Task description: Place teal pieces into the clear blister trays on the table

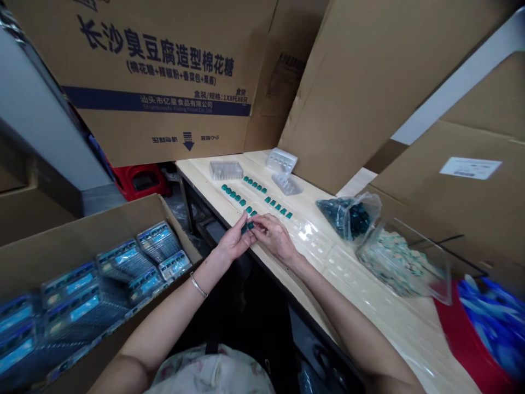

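My left hand and my right hand meet at the near edge of a pale wooden table. Both pinch a small teal piece between their fingertips. Rows of the same small teal pieces sit in a clear plastic tray that runs along the table just beyond my hands. A thin bangle circles my left wrist.
A clear bag of dark teal pieces and a clear bag of pale pieces lie right of the tray. Empty clear trays stand at the far end. An open carton of blue packs sits left. Big cardboard boxes wall the back; a red tub is right.
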`<action>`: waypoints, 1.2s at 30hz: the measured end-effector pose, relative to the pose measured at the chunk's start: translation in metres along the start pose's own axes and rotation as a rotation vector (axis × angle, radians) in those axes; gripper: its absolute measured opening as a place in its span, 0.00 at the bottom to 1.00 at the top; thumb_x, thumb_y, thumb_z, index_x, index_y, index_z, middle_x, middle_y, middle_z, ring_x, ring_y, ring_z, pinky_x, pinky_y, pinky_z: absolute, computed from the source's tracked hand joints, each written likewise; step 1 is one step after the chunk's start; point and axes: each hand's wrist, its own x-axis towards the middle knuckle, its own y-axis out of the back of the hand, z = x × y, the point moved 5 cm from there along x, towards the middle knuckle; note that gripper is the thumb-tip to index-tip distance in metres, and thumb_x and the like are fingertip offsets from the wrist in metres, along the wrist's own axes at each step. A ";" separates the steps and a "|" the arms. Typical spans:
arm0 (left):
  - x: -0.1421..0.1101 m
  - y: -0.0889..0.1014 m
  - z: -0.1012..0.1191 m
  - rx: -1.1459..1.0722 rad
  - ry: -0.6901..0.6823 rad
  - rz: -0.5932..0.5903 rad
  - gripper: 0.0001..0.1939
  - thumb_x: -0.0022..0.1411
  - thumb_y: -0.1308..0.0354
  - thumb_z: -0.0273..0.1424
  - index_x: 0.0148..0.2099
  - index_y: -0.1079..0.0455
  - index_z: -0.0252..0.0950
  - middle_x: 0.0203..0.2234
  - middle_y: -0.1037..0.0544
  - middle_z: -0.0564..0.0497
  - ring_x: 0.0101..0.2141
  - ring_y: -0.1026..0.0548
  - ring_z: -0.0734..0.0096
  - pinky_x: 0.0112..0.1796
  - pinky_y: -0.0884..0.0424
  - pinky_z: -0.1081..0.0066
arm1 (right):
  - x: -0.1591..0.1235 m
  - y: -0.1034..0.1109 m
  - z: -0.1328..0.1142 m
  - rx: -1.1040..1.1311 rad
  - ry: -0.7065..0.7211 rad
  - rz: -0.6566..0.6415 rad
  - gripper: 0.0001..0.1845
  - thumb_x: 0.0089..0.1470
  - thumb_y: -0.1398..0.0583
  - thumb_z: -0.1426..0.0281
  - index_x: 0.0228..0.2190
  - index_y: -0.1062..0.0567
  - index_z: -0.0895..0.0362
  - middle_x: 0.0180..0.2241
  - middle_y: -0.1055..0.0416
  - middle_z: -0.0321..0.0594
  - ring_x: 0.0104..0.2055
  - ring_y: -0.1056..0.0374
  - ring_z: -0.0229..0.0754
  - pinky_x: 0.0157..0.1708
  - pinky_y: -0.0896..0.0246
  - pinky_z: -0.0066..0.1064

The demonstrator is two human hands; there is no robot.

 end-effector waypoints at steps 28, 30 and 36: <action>-0.022 -0.019 0.006 1.191 -0.599 0.091 0.13 0.58 0.46 0.31 0.45 0.31 0.33 0.34 0.22 0.47 0.32 0.23 0.71 0.38 0.29 0.71 | -0.023 0.025 0.030 0.383 -0.381 0.152 0.08 0.43 0.37 0.66 0.28 0.24 0.56 0.34 0.30 0.40 0.30 0.34 0.35 0.31 0.35 0.28; -0.023 -0.020 0.005 1.202 -0.610 0.071 0.11 0.58 0.46 0.31 0.43 0.31 0.33 0.33 0.22 0.47 0.32 0.23 0.70 0.37 0.29 0.72 | -0.025 0.026 0.032 0.450 -0.448 0.143 0.10 0.43 0.37 0.64 0.29 0.24 0.57 0.32 0.29 0.39 0.29 0.33 0.35 0.32 0.35 0.28; -0.024 -0.021 0.006 1.282 -0.644 0.084 0.09 0.57 0.45 0.31 0.40 0.28 0.35 0.33 0.22 0.49 0.30 0.24 0.70 0.36 0.29 0.71 | -0.030 0.021 0.034 0.665 -0.572 0.090 0.16 0.40 0.34 0.62 0.31 0.27 0.57 0.24 0.26 0.36 0.28 0.29 0.38 0.33 0.32 0.32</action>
